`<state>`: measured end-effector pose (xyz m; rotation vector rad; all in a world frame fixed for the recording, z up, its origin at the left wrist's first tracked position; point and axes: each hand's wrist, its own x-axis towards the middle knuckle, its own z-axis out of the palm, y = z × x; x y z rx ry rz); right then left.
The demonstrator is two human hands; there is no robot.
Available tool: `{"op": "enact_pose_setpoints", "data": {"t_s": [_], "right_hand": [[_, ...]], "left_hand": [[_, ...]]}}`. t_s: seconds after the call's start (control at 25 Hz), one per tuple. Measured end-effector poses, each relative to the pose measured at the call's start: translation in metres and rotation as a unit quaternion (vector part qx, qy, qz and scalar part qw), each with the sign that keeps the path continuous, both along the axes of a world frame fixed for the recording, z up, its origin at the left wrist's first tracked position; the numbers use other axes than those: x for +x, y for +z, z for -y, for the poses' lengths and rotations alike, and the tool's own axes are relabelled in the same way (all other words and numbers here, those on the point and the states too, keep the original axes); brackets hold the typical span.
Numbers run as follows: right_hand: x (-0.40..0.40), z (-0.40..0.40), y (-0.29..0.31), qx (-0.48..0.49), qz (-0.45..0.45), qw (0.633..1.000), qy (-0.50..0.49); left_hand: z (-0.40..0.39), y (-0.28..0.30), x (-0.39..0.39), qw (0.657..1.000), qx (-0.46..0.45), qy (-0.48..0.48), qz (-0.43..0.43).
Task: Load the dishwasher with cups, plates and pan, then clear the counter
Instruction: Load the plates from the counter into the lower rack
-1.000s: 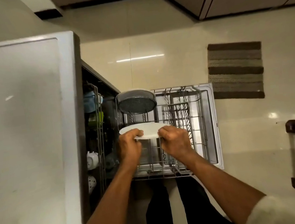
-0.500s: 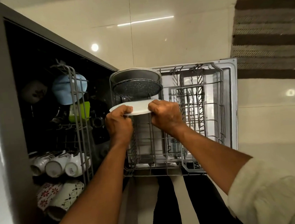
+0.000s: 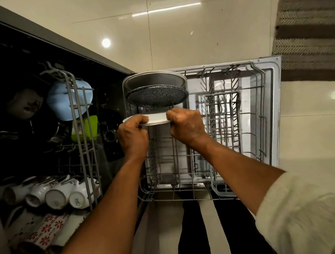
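A white plate (image 3: 157, 118) is held over the pulled-out lower rack (image 3: 264, 119) of the dishwasher. My left hand (image 3: 133, 136) grips its left rim and my right hand (image 3: 185, 125) grips its right rim. Just beyond the plate, a dark speckled pan (image 3: 157, 96) stands in the rack's far left corner, with a grey round dish (image 3: 153, 80) behind it. The upper rack (image 3: 82, 124) on the left holds a blue cup (image 3: 62, 103), a green cup (image 3: 85, 127) and several white cups (image 3: 55, 196) lying on their sides.
The open dishwasher door (image 3: 275, 101) lies under the lower rack. A cutlery basket (image 3: 223, 120) sits in the rack's right half. A striped mat (image 3: 315, 30) lies on the tiled floor at the top right. My legs stand just below the rack.
My head has dropped closer to the dishwasher, so the counter top has left the view. Both hands have carried the plate lower, down to the rack just in front of the pan.
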<state>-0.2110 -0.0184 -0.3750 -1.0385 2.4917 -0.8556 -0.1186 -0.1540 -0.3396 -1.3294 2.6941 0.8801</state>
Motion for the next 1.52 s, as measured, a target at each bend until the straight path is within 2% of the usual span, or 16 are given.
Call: {"op": "enact_pose_setpoints", "data": {"t_s": [0.28, 0.44, 0.56, 0.76, 0.92, 1.2, 1.52], "right_hand": [[-0.011, -0.001, -0.025, 0.042, 0.073, 0.996, 0.017], [-0.014, -0.002, -0.032, 0.066, 0.08, 0.995, 0.007], [-0.004, -0.008, -0.021, 0.085, 0.089, 0.992, 0.01], [0.008, -0.018, 0.001, 0.121, 0.119, 0.983, 0.067], [0.015, -0.024, 0.012, 0.155, 0.103, 0.978, 0.095], [0.032, -0.045, 0.075, 0.232, 0.058, 0.958, 0.16], [0.094, -0.095, 0.189, 0.205, 0.014, 0.972, 0.112]], "left_hand": [[0.01, -0.013, -0.008, 0.999, 0.024, -0.011, 0.022], [0.014, -0.016, -0.018, 0.996, 0.06, -0.015, 0.07], [0.005, -0.011, -0.012, 0.991, 0.056, -0.065, 0.102], [-0.015, 0.002, 0.002, 0.979, 0.064, -0.074, 0.179], [-0.035, 0.018, 0.011, 0.975, 0.066, -0.103, 0.187], [-0.072, 0.067, 0.03, 0.957, 0.028, -0.192, 0.216], [-0.118, 0.171, 0.076, 0.965, 0.017, -0.201, 0.17]]}}
